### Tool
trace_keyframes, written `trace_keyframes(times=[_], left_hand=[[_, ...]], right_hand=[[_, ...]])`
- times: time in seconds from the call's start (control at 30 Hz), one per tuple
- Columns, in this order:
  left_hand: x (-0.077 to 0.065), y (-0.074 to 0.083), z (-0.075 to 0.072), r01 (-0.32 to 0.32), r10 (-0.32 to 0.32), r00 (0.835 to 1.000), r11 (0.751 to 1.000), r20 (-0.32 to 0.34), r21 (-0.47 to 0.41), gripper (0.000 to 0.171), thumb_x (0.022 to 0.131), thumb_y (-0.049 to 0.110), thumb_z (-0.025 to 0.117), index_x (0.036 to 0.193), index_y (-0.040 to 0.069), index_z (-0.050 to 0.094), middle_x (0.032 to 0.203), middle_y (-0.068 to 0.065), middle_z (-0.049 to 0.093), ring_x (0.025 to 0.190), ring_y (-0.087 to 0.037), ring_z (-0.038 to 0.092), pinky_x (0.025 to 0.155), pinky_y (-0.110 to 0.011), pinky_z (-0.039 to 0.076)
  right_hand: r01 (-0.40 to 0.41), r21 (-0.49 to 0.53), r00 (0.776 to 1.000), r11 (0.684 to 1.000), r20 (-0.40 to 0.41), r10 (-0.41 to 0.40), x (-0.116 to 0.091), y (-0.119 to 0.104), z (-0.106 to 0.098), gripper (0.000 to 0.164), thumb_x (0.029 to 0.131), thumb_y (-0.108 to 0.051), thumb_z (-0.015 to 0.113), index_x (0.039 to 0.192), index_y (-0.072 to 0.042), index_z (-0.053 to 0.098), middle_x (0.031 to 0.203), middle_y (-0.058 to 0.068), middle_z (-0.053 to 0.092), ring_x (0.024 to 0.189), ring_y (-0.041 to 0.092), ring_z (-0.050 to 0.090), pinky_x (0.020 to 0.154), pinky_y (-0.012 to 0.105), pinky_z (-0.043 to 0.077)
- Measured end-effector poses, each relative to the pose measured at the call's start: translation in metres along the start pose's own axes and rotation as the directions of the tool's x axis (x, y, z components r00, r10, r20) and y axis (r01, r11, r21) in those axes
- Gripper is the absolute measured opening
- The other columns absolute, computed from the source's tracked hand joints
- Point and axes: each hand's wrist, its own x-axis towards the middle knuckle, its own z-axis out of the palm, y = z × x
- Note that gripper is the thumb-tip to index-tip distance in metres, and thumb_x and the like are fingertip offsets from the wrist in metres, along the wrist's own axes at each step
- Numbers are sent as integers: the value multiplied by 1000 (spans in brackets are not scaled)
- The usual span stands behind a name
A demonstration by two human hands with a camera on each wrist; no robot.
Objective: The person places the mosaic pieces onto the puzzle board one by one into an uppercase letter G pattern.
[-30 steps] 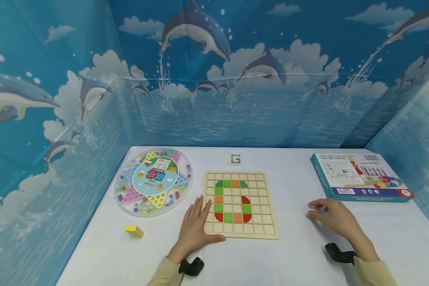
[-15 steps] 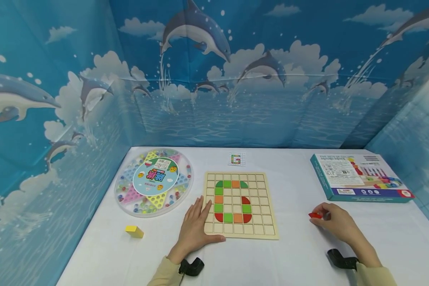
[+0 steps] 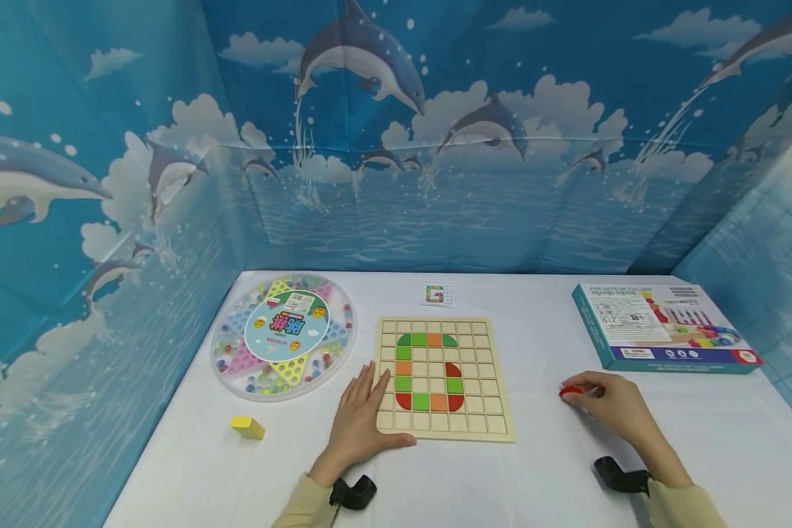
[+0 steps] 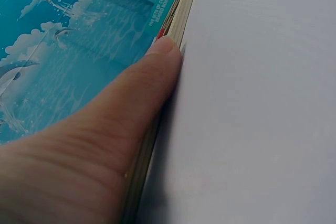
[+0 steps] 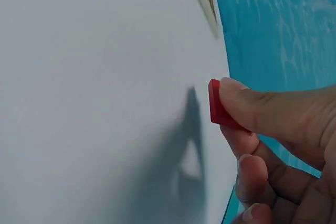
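Observation:
A wooden grid board (image 3: 482, 423) lies on the white table, with green, orange and red tiles set in its squares in a G shape. My left hand (image 3: 358, 429) rests at the board's left front corner, fingers straight. In the left wrist view the thumb (image 4: 131, 90) lies against the board's front edge (image 4: 186, 9). Right of the board, my right hand (image 3: 612, 407) pinches a small red tile (image 5: 215, 103) between thumb and fingers, above the table. Part of that tile is hidden behind the thumb.
Behind the board lies a small card (image 3: 437, 294) printed with a coloured G. A round Chinese checkers set (image 3: 287, 326) sits at left, a yellow block (image 3: 248, 427) before it. At right lies a flat game box (image 3: 666, 326). A dolphin-print curtain (image 3: 396, 220) stands behind.
My right hand, showing no tile a second ago, now has the red tile in its pinch and has shifted slightly left with it. The left hand and board have stayed put.

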Motion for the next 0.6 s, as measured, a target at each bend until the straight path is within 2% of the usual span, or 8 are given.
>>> trace_keyframes(times=[0.17,0.27,0.43,0.6], left_hand=[[0,0,-1,-10,10,1000,1000,-3,2,112,64,68,73,148,5,32,152,-22,20,141,-34,14,109,-51,16],[0,0,-1,4,-4,1000,1000,14,6,111,64,67,73,148,6,32,153,-21,19,141,-33,13,110,-50,15],[0,0,-1,-2,2,1000,1000,4,11,111,64,66,74,148,6,33,152,-22,20,141,-33,14,110,-50,15],[0,1,-1,10,-11,1000,1000,21,13,113,64,67,74,149,6,31,153,-20,19,142,-32,12,111,-48,14]], right_hand=[[79,4,995,997,-62,-78,14,-31,15,16,78,-13,77,90,-6,69,76,1,60,64,18,46,48,26,38],[145,16,987,989,-65,-144,24,-54,28,18,75,-15,81,82,-9,65,71,-2,56,61,17,44,48,27,35],[243,59,970,968,-25,-241,42,-85,52,18,73,-16,82,76,-15,64,67,-6,54,56,15,42,49,27,32],[279,104,959,955,13,-282,56,-108,71,11,77,-15,80,77,-16,68,69,-9,59,54,14,43,49,27,34]])
